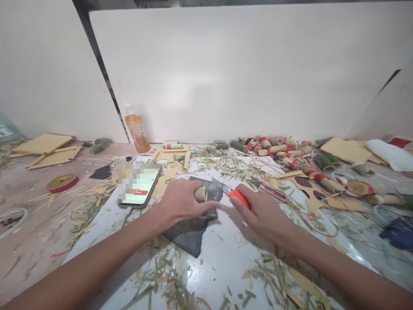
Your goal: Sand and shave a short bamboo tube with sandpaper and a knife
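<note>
Bamboo tube [200, 194] in left hand [180, 202] | orange-handled knife [237, 197] in right hand [261, 213]

Bamboo piece [200, 194]: pale tan, lighter at the cut end. Knife [238, 198]: handle bright orange, blade dull grey. Sheet [190, 234] under them is dark grey, nearly black. Table [226, 254] top white, flecked w/ green & straw-yellow shavings. Bottle [137, 131]: orange liquid, white cap. Phone [139, 186] screen pale green w/ a red bar. Tape roll [62, 182] red outside, yellow-green inside. Bamboo tubes [290, 148]: green & tan, many w/ red bands. Cardboard [48, 148] mustard-tan. Boards [241, 77] off-white.
</note>
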`<action>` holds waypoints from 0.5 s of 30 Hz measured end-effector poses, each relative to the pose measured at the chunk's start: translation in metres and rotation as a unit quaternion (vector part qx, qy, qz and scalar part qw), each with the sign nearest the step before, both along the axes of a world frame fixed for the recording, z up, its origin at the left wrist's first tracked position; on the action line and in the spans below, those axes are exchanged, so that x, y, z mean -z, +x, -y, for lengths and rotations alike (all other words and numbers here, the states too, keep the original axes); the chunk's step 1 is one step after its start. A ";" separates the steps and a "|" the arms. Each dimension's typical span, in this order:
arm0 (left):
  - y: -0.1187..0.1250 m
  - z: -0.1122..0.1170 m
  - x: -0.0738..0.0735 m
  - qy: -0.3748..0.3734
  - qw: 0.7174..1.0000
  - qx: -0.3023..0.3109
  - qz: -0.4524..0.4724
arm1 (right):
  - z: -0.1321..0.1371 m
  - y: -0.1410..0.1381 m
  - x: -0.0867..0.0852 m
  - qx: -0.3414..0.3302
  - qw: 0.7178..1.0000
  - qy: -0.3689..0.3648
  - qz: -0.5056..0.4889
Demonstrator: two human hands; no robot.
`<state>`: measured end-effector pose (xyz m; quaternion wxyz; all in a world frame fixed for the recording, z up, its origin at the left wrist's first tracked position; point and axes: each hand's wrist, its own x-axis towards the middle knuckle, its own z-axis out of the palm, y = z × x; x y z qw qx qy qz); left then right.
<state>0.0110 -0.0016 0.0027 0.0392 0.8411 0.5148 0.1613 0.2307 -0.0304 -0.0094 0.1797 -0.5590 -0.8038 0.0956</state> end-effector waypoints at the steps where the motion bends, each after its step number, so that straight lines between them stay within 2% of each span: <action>1: 0.000 0.000 0.000 -0.010 1.000 0.022 0.012 | -0.001 0.000 0.001 -0.004 1.000 -0.008 -0.008; 4: -0.002 0.000 0.005 -0.045 0.994 0.080 0.063 | -0.003 0.001 0.005 -0.021 0.999 -0.030 -0.014; 8: -0.007 -0.006 0.009 -0.118 0.980 0.084 0.139 | 0.001 0.002 0.011 -0.040 0.998 -0.040 -0.012; 10: -0.009 -0.008 0.008 -0.148 0.970 0.091 0.169 | 0.003 0.004 0.012 -0.049 0.998 -0.033 -0.003; 15: -0.010 -0.005 0.003 -0.197 0.948 0.164 0.191 | 0.003 0.006 0.011 -0.070 0.997 -0.013 0.020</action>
